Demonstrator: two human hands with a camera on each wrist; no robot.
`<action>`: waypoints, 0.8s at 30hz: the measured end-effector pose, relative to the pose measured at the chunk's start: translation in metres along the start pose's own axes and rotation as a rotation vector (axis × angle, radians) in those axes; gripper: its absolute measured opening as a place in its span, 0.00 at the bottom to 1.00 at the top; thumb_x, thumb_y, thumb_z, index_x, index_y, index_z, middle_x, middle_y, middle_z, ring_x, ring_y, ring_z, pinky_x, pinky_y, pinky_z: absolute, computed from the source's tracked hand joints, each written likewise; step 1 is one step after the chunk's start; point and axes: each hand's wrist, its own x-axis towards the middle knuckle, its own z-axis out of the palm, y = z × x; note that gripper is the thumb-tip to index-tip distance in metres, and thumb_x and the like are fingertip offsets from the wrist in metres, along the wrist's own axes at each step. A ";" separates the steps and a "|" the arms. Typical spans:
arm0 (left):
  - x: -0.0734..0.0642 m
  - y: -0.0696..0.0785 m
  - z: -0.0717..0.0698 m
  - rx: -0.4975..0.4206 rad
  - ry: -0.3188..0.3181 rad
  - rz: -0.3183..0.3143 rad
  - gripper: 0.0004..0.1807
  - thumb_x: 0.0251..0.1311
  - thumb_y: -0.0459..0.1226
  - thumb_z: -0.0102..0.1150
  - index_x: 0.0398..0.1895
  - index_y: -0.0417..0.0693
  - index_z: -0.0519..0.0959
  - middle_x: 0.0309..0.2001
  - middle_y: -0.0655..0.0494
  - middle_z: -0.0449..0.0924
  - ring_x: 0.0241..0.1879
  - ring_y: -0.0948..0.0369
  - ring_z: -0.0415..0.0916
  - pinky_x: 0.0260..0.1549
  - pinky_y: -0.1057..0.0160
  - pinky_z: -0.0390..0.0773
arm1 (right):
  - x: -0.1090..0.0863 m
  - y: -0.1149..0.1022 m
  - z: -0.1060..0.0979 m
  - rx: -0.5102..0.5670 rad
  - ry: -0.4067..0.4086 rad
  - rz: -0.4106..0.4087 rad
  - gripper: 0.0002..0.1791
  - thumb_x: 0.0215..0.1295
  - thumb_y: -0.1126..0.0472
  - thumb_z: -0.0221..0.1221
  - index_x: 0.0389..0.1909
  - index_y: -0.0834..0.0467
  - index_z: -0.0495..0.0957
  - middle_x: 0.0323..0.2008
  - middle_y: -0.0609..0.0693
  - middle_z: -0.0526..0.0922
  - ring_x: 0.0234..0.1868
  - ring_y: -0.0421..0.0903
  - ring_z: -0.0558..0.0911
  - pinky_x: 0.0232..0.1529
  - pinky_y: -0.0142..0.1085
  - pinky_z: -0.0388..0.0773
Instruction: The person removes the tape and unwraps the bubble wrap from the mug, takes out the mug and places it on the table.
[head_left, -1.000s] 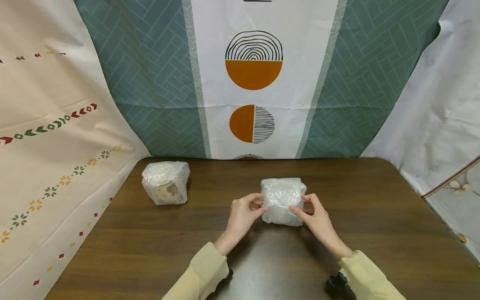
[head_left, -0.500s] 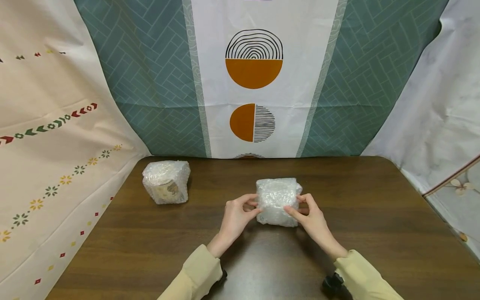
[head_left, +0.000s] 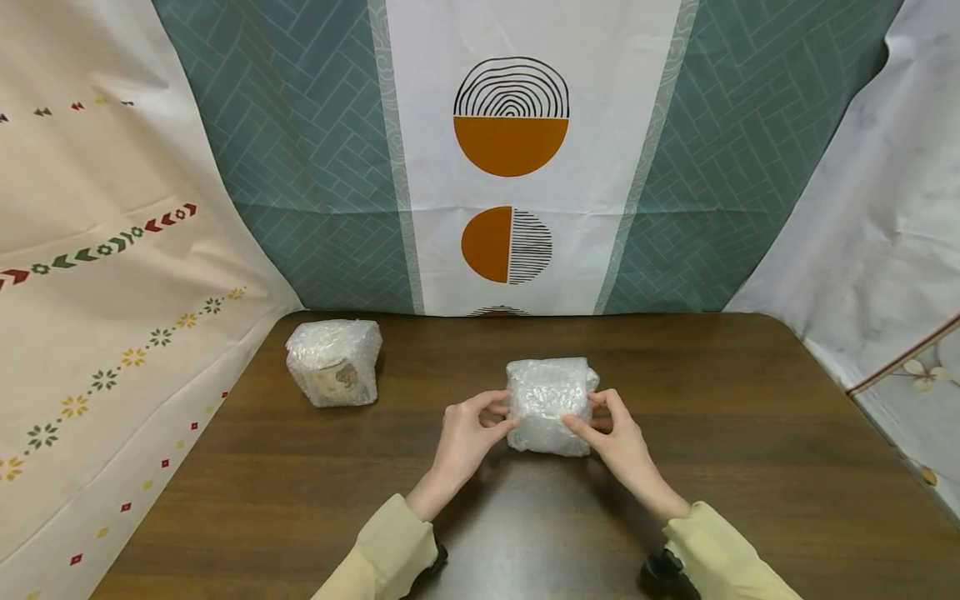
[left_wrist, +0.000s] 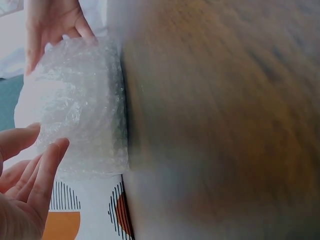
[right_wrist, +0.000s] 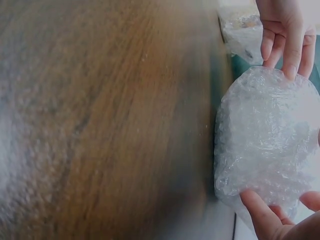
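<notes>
A package in clear bubble wrap (head_left: 551, 404) sits on the brown table, right of its middle. Its contents cannot be made out. My left hand (head_left: 467, 437) holds its left side, thumb toward the near face and fingers farther back. On the opposite side, my right hand (head_left: 618, 442) grips the package, its thumb on the near face and the fingers along the side. The left wrist view has the left hand (left_wrist: 27, 182) at the wrapped package (left_wrist: 82, 107). In the right wrist view, the right hand (right_wrist: 280, 215) touches the package's (right_wrist: 270, 135) lower end.
Another bubble-wrapped package (head_left: 333, 362) stands at the table's back left, a beige, printed object faintly visible through the wrap. The brown wooden table (head_left: 300, 500) ends at a patterned cloth (head_left: 502, 192) behind. Further cloths hang at the left (head_left: 112, 250) and right (head_left: 885, 208).
Both hands have slid the bubble-wrapped package a short way left across the table, keeping their hold at its two sides. The other package stays where it was.
</notes>
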 end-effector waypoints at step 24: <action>0.011 -0.007 -0.013 -0.083 -0.184 -0.012 0.36 0.41 0.37 0.72 0.57 0.43 0.68 0.50 0.44 0.66 0.49 0.50 0.66 0.37 0.57 0.76 | 0.010 0.010 -0.022 0.156 -0.087 -0.009 0.37 0.56 0.57 0.63 0.62 0.60 0.54 0.54 0.62 0.61 0.49 0.56 0.73 0.37 0.36 0.75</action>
